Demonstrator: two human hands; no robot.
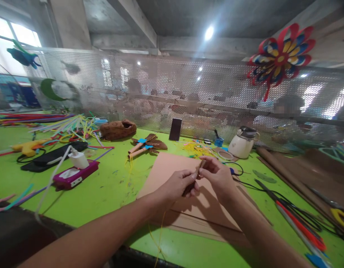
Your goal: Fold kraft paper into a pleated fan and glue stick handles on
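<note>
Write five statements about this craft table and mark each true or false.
1. The left hand and right hand both pinch a small brown stick over the tan sheet. True.
2. The table is blue. False: it is green.
3. A dark phone stands upright by the mesh screen. True.
4. The white plug sits in a yellow power strip. False: the strip is pink.
5. The paper pinwheel hangs at upper left. False: it hangs at upper right.
</note>
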